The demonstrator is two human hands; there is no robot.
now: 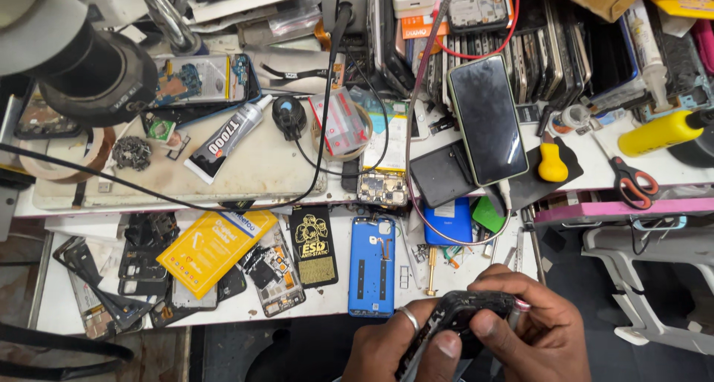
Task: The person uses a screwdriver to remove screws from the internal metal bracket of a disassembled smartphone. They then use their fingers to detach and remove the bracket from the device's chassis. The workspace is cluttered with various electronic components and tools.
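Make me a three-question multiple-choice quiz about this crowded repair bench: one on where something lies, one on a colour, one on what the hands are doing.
1. Where do the scissors lie?
A. right end of the upper shelf
B. beside the yellow packet
C. in the left hand

2. What colour is the phone back cover lying near the bench's front edge?
A. red
B. blue
C. white

3. How is the dark phone frame held?
A. flat on the bench
B. left hand only
C. gripped in both hands

Answers: 1 A, their orange handles rest far right. 2 B, it is bright blue. 3 C, the left hand and right hand both clasp it.
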